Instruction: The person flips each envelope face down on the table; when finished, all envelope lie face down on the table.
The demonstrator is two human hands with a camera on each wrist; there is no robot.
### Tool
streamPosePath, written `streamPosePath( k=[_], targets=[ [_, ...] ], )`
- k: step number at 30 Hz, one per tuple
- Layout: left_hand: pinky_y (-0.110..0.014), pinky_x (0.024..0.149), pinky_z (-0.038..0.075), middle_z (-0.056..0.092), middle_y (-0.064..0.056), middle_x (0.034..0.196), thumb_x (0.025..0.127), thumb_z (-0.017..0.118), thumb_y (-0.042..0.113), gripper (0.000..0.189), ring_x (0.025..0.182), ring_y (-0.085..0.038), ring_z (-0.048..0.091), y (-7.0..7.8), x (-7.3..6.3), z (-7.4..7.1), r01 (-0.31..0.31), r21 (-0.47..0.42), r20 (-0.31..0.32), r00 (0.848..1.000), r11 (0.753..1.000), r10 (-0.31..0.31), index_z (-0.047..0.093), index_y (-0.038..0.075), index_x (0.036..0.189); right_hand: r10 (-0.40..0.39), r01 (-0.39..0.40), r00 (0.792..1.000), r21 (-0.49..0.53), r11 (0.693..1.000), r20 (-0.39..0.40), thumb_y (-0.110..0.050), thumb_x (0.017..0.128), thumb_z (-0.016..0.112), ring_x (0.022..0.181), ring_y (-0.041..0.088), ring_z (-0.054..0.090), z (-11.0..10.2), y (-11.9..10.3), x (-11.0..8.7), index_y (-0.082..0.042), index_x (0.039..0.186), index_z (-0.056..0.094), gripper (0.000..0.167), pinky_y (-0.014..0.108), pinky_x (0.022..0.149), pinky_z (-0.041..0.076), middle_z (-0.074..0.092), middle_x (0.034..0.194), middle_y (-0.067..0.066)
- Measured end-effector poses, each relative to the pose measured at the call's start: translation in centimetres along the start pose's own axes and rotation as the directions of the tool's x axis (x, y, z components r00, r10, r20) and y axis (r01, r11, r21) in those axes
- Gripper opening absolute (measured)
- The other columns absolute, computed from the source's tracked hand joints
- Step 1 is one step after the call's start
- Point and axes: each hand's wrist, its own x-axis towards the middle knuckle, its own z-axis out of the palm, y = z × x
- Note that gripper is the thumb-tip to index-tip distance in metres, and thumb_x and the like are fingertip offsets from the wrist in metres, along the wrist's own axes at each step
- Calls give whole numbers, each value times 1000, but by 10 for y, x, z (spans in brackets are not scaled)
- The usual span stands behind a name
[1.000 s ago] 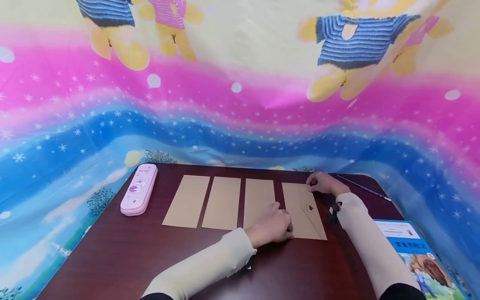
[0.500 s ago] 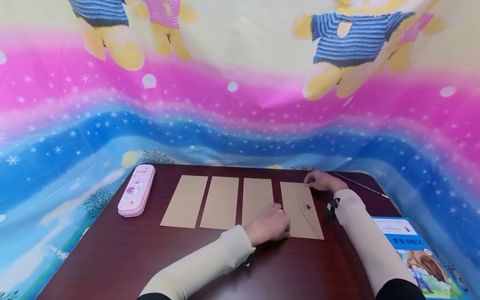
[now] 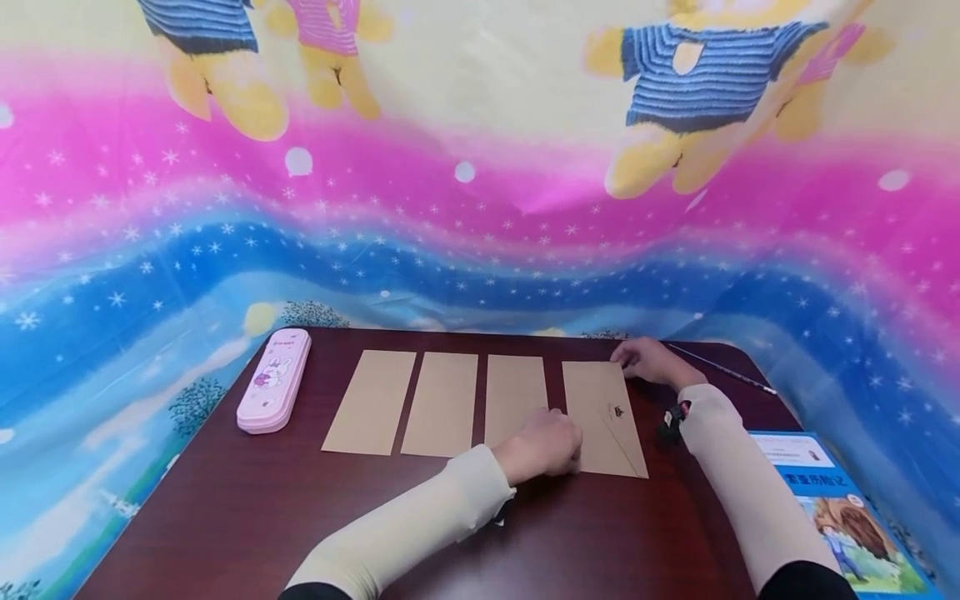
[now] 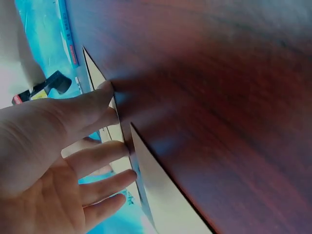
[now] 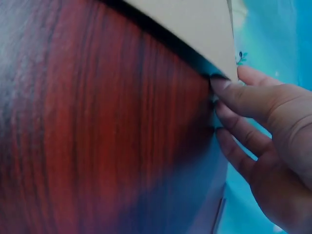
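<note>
A brown kraft envelope [image 3: 596, 396] with a diagonal flap line and a small crown mark lies at the right end of a row. My left hand [image 3: 546, 446] has its thumb and index finger at this envelope's near left corner. The left wrist view shows the other fingers stretched beside its edge, with the neighbouring envelope [image 4: 163, 195] just below them. At the far right corner, my right hand [image 3: 651, 362] pinches the envelope [image 5: 195, 29] between thumb and index finger. The third envelope [image 3: 517, 383] is partly hidden by my left hand.
Two more envelopes, the first [image 3: 372, 400] and the second [image 3: 442, 404], lie further left. A pink pencil case [image 3: 273, 383] sits at the table's left edge. A thin pencil-like stick [image 3: 723, 369] and a blue picture book [image 3: 840, 500] lie on the right.
The head view has shifted slightly. The right hand has moved a little right and away at the far corner, and the rightmost envelope's far edge has shifted slightly. The left hand stays at the near corner.
</note>
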Motion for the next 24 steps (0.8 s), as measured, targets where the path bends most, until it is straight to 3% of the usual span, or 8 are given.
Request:
streamPosePath(
  k=[2,6,12,19,24],
  targets=[
    [-23,63,45,65,18,65,90,77,42,36,65,-5,54,-3,0,0,-9,-48,-18,1000,999,8,66,32,58,-14,14,1000,6,1000,-23,0,92,73,108,38,67,1,4,-2,-6,112,75,21,50,88,58,72,114,18],
    [-21,69,48,69,21,74,86,81,47,17,72,-2,60,-6,-1,-1,14,-101,-48,999,995,-19,75,33,78,-60,61,997,7,998,-38,-1,94,71,107,38,70,-2,7,-5,-6,115,76,22,52,90,57,74,114,18],
    [-26,70,51,67,13,81,83,79,58,36,75,-7,62,0,1,-2,81,-34,-18,997,996,-81,63,27,90,-73,71,995,-18,997,-72,-4,96,69,108,36,70,-7,7,-8,-11,117,76,23,52,92,57,75,117,16],
    [-29,85,51,67,8,114,81,75,68,60,101,-14,63,8,-3,-1,122,12,1,993,992,-122,61,26,121,-52,51,995,-15,999,-86,-7,98,68,111,36,70,-19,-3,-13,-14,120,76,24,51,91,57,71,128,18],
    [-29,88,50,68,9,116,83,73,69,57,103,-14,60,9,-4,-1,131,9,4,991,991,-131,61,26,119,-73,72,993,-19,997,-94,-8,99,66,115,39,68,-29,-17,-14,-13,122,75,25,52,92,57,69,132,19]
  ],
)
